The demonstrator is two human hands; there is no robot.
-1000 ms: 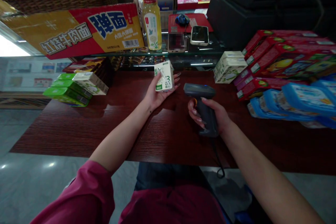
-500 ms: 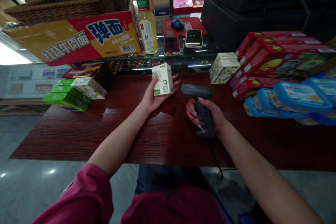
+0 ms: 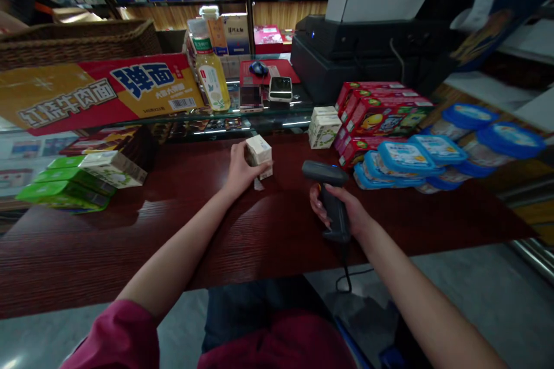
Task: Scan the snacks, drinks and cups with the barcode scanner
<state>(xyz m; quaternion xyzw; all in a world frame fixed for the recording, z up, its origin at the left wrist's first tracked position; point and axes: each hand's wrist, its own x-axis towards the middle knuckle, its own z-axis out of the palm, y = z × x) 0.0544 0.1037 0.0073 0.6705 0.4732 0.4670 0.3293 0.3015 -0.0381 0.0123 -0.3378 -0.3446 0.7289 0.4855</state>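
My left hand (image 3: 242, 170) is closed around a small white drink carton (image 3: 260, 151), thumb on the near side, over the middle of the dark red wooden counter (image 3: 194, 242). In my right hand (image 3: 341, 207) is a dark grey barcode scanner (image 3: 335, 203), its head pointing left toward the carton and its cable hanging below. Matching cartons stand at the back of the counter as a white pair (image 3: 324, 127). Another white carton (image 3: 115, 168) leans on green packs (image 3: 67, 187) at the left.
Red boxes (image 3: 385, 114) and blue-lidded tubs (image 3: 407, 157) are stacked at the right. Behind the counter stand a noodle box (image 3: 142, 92), a bottle of yellow drink (image 3: 212, 83), two phones, a mouse (image 3: 258, 68) and a black machine (image 3: 367, 46). At the far left a person's arm (image 3: 12, 20) shows.
The view has turned right. My left hand has rolled from palm-up to gripping the carton from the side, turning the carton. The right hand still holds the scanner.
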